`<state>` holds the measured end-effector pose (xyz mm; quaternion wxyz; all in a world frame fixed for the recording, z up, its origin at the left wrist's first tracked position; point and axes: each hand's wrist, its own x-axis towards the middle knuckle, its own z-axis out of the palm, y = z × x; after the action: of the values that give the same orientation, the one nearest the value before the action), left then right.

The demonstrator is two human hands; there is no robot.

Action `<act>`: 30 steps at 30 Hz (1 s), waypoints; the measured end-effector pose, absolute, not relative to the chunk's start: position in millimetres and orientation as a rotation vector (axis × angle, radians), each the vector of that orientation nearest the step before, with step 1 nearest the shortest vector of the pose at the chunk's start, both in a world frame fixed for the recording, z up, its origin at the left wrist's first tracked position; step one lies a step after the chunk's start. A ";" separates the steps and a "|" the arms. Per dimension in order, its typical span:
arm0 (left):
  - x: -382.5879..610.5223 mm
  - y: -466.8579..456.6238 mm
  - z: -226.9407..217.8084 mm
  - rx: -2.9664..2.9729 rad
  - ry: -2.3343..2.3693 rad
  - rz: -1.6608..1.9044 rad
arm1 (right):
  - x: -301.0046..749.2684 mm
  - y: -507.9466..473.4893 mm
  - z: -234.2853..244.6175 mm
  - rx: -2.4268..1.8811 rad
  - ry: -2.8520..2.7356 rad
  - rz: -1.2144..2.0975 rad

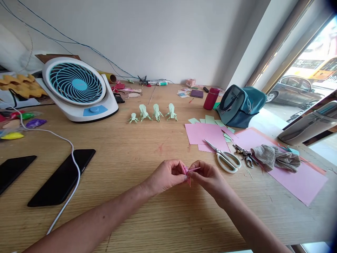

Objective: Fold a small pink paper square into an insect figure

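Note:
A small folded pink paper piece (188, 173), with several thin points sticking out, is pinched between my two hands above the front middle of the table. My left hand (170, 175) grips its left side between thumb and fingertips. On the other side, my right hand (207, 175) pinches it the same way, and a narrow pink point shows past those fingers. Parts of the paper are hidden by the fingertips. Farther back stand several pale green folded paper figures (157, 112) in a row, the leftmost one smaller.
White-handled scissors (228, 162), pink paper sheets (201, 133), keys (246, 154) and a grey cloth (276, 158) lie to the right. Behind them are a red bottle (211, 98) and a teal bag (242, 105). A fan (79, 88), black tablet (63, 177) and white cable (72, 151) occupy the left.

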<state>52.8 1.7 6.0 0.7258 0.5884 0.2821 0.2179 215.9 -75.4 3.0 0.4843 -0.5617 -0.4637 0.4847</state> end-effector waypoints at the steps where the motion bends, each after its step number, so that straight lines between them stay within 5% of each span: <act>1: 52.6 1.7 5.0 1.292 0.624 0.490 | 215.5 -74.3 5.0 -1.367 -1.120 1.197; 30: 44.9 11.1 1.2 1.555 0.719 0.428 | 234.2 -55.7 4.7 -1.374 -1.326 1.212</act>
<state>44.9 11.1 1.2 0.6350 0.6802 0.3148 0.1872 234.2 -55.7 4.7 0.4260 -0.5498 -0.5303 0.4847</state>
